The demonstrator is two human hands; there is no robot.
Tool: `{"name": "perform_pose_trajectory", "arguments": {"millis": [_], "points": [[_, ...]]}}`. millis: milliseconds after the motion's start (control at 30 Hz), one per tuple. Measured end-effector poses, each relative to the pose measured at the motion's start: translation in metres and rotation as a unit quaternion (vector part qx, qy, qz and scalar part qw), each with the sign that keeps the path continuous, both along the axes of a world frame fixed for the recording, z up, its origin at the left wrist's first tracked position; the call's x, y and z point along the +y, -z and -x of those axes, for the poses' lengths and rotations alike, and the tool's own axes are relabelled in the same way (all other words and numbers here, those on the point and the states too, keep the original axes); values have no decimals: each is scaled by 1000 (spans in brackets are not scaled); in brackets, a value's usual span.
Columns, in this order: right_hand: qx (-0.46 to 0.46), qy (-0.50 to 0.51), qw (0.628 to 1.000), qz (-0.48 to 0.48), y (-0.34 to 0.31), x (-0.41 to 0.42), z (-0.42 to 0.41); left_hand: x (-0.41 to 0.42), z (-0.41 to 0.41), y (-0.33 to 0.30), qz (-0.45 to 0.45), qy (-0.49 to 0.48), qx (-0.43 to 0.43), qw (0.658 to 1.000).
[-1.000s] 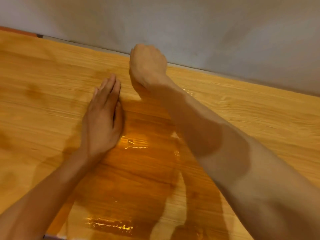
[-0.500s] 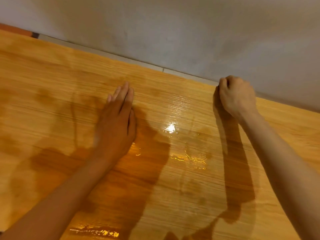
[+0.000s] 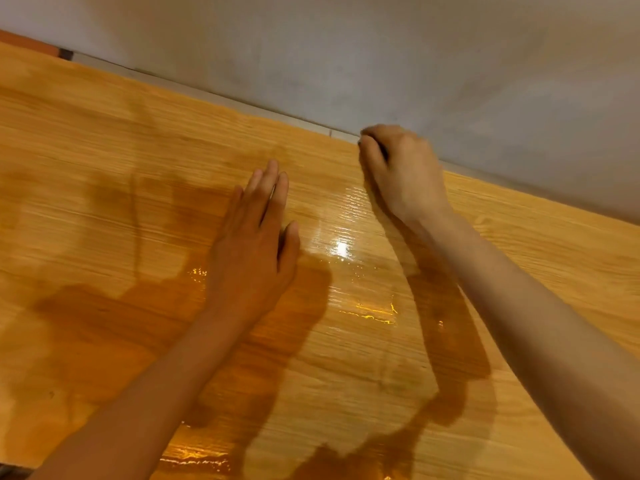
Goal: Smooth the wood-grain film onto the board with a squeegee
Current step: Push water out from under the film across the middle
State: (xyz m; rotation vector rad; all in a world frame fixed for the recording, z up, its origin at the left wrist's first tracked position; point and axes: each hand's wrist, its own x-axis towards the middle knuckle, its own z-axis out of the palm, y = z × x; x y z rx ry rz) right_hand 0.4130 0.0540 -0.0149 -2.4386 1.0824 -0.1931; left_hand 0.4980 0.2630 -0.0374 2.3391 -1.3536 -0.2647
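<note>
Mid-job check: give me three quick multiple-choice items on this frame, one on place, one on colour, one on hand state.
1. Where is the right hand?
A. at the far edge of the film, by the wall
B. at the near edge
C. off the board

2. What colour is the film?
A. grey
B. orange-brown wood grain
C. white

3. How does the left hand lie?
A. fisted
B. lifted clear
C. flat, fingers straight

Answers: 1 A, the fist sits beside the wall line. 2 B, grain lines show all over. 3 C, the palm lies flat on the film.

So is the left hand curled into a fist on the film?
No, the left hand lies flat, fingers straight, on the wood-grain film.
</note>
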Motion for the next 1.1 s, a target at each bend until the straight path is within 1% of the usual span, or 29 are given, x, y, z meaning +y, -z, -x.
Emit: {"name": "perform_pose_trajectory", "arguments": {"millis": [67, 133, 267, 367, 467, 500, 567, 600, 633, 700, 733, 767, 800, 867, 967, 1033, 1100], "points": [[14, 66, 998, 15, -3, -16, 53, 0, -1, 1, -6, 3, -8, 1000], [9, 126, 991, 31, -3, -24, 86, 0, -1, 2, -10, 9, -17, 1000], [-46, 157, 985, 46, 4, 2, 100, 0, -2, 1, -8, 14, -18, 1000], [-62, 129, 989, 35, 2, 55, 124, 0, -2, 0, -5, 13, -15, 1000], [-42, 58, 997, 32, -2, 102, 156, 0, -1, 0, -10, 14, -10, 1000], [-31, 28, 999, 36, -3, 106, 163, -1, -1, -1, -11, 14, -8, 1000], [-15, -8, 999, 42, -2, 84, 160, -1, -1, 0, -8, 12, -11, 1000], [-10, 0, 999, 51, 0, 66, 151, -1, -1, 0, -5, 10, -14, 1000], [-9, 32, 998, 62, 3, 46, 138, -2, -1, 1, -2, 9, -16, 1000], [-21, 124, 990, 59, 6, 12, 110, -3, -2, 3, 4, 7, -20, 1000], [-29, 154, 986, 52, 8, 8, 101, -3, -2, 4, 4, 5, -20, 1000], [-36, 163, 985, 51, 10, 14, 99, -3, -2, 5, 4, 3, -20, 1000], [-41, 149, 986, 54, 12, 28, 103, -3, -2, 5, 5, 0, -19, 1000], [-40, 72, 995, 62, 8, 73, 124, -4, -1, 4, 10, -1, -17, 1000], [-30, -27, 998, 37, 3, 121, 158, -3, 0, 4, 7, 2, -12, 1000], [-25, -45, 998, 24, -1, 105, 152, -3, -1, 2, 3, 0, -11, 1000], [-25, -6, 999, 26, 0, 72, 125, -2, -1, 1, -3, 1, -10, 1000]]}}
